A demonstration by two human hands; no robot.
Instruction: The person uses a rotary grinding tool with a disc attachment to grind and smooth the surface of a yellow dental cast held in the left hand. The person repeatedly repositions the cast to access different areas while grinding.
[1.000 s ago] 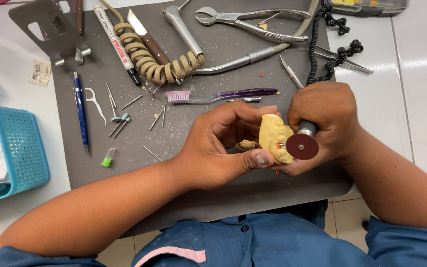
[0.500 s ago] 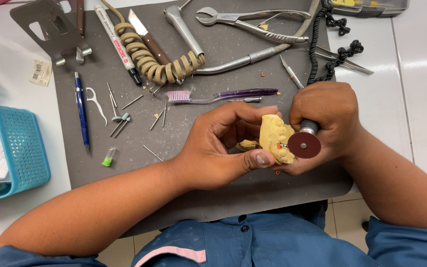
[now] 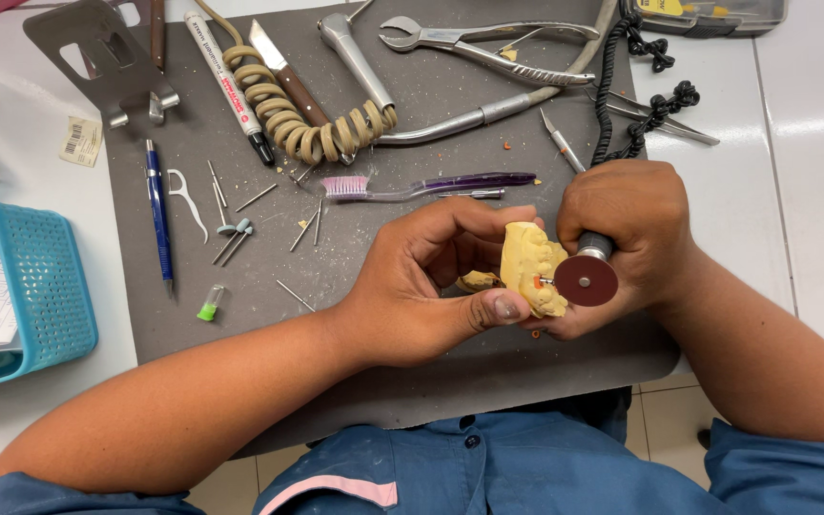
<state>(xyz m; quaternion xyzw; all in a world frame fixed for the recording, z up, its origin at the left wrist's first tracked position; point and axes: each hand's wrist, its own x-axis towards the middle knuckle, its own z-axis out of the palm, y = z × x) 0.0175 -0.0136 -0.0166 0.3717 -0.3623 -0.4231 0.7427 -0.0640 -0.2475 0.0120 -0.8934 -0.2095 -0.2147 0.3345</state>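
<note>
Fingers (image 3: 503, 307) of the left hand (image 3: 422, 286) are curled tight around a yellow plaster teeth model (image 3: 529, 262), with the thumb pressed along its lower edge and the other fingertips wrapped over the top, so the model is pinched firmly and held just above the near edge of the grey mat (image 3: 412, 105). Right next to it, the right hand (image 3: 636, 234) is closed around a small grinding handpiece (image 3: 595, 246), fingers fully wrapped, and a dark red cutting disc (image 3: 585, 280) is seen touching the model's right side. A smaller yellowish piece (image 3: 479, 281) is tucked between the left palm and the model, though what it is exactly can't be made out. Further out on the mat, a toothbrush (image 3: 412, 187) with pink bristles and a purple handle is laid just above the hands, with loose thin burs (image 3: 240, 224) scattered to its left. A blue pen (image 3: 157, 215) and a tiny green-capped vial (image 3: 209, 303) are found further left. Up top, a coiled beige cable (image 3: 302, 119), a knife (image 3: 283, 69), a marker (image 3: 231, 81) and metal pliers (image 3: 488, 43) are spread around. Off the mat, a blue plastic basket (image 3: 45, 286) is parked at the far left on the white table (image 3: 803, 143).
</note>
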